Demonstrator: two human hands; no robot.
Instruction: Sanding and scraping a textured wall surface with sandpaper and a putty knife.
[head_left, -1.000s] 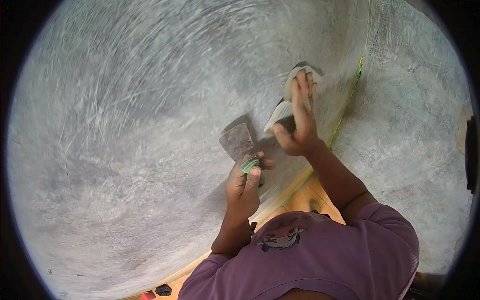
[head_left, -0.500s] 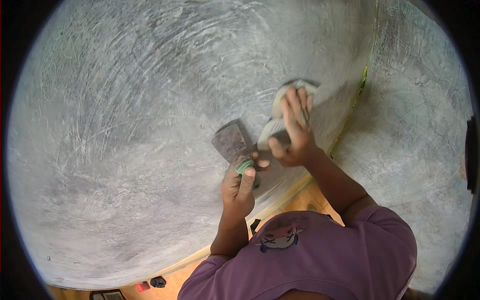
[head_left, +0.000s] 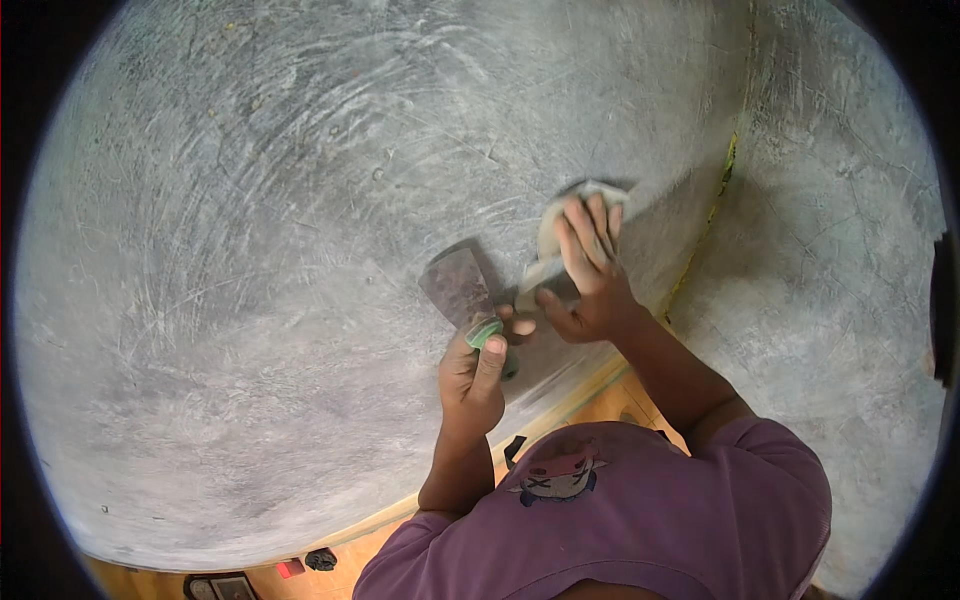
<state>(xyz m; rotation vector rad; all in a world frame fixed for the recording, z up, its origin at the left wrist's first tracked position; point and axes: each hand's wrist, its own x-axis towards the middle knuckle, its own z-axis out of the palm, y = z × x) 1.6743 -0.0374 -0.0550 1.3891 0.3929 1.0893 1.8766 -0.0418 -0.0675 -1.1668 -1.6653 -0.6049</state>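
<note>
My left hand is closed around the green handle of a wide putty knife, thumb on the neck. Its stained, dark blade points up and left, just in front of the grey wall. To the right, my right hand presses a pale, bent sheet that looks like sandpaper against the wall. Fingers are spread over the sheet's upper part, and the thumb sits by its lower fold. Its underside is hidden, and motion slightly blurs it.
A vertical corner with a yellow-green seam runs right of my hands, meeting a second grey wall. Orange floor tiles show below. Near the wall's base lie a crumpled black thing, a small red item and a dark-framed object.
My right hand and the pale sheet have slid a little downward on the wall. My left hand with the putty knife has shifted only slightly left.
</note>
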